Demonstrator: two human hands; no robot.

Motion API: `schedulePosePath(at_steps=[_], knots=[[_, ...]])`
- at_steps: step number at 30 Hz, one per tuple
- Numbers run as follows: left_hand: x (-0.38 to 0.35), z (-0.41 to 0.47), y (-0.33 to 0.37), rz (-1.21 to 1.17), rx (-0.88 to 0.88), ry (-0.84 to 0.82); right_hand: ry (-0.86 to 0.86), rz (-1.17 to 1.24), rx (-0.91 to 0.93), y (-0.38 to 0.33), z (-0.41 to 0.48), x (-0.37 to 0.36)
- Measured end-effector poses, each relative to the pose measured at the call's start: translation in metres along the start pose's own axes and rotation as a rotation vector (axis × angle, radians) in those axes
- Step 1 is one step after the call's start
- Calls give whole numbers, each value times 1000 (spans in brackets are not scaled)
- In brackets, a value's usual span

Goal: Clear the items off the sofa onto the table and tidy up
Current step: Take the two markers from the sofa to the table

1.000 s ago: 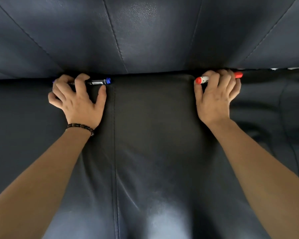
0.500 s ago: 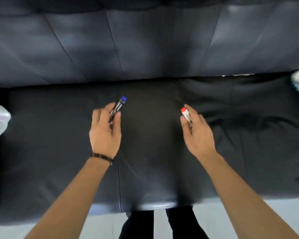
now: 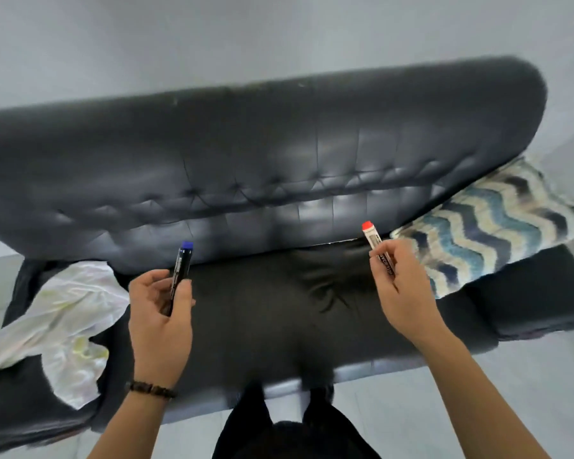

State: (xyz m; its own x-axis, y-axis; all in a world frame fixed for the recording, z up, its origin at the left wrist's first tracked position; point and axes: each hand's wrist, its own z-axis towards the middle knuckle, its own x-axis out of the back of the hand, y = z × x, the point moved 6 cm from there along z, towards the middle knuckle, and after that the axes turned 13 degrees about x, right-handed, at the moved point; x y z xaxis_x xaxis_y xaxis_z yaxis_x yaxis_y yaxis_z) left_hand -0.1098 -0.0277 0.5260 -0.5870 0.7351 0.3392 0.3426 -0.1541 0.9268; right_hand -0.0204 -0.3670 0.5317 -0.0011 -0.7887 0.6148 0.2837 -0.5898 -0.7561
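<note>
Left hand: your left hand (image 3: pixel 159 313), at 8 o'clock in the view, has its fingers curled round the barrel of the blue marker (image 3: pixel 182 268), with the cap pointing to 12 o'clock.
Right hand: your right hand (image 3: pixel 403 293), at 4 o'clock, pinches the red marker (image 3: pixel 375 248) between thumb and fingertips, with the red end tipped toward 11 o'clock.
Where the markers are: you hold both in the air above the seat of the sofa (image 3: pixel 262 160), touching no cushion.
Done so far: judging by this, both markers are off the sofa, but neither is delivered. The table is not in view.
Left to do: you have both markers to carry to the table. After that, a crumpled white bag (image 3: pixel 70 313) lies on the seat at 8 o'clock, out by the arm of the sofa. A zigzag-patterned cushion (image 3: pixel 491 223) lies tilted against the backrest at 3 o'clock, and it probably wants straightening rather than removing.
Progress: I judge you are early to midway, with two items in hand and at least one more loose on the seat.
Containers: the white bag is the only one showing. It is slack and rumpled, and you cannot tell from here whether anything is inside it.
</note>
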Motion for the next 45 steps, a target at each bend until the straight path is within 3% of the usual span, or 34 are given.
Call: schedulePosePath(at_steps=[5,10,19,26,35,41,45], knots=[[47,-56,25,-28,-146,-55,191,53,-32,-44,-79,59],[67,-80,9,70,-204,-235,444,53,-187,-71,-201,54],[53,-145,-36,272,-203,-655,726,-39,-644,-125,-435,41],[17,-313,-21,279,-375,-915,1067,-90,-816,-142,-622,87],[-31,-572,-61,336,-559,-1162,1323,-69,-925,-122,-867,169],[-78,-703,-62,340,-574,-1247,1385,-93,-975,-102,-961,246],[-136,-782,-77,348,-548,-1301,1381,-88,-1040,-52,-1005,293]])
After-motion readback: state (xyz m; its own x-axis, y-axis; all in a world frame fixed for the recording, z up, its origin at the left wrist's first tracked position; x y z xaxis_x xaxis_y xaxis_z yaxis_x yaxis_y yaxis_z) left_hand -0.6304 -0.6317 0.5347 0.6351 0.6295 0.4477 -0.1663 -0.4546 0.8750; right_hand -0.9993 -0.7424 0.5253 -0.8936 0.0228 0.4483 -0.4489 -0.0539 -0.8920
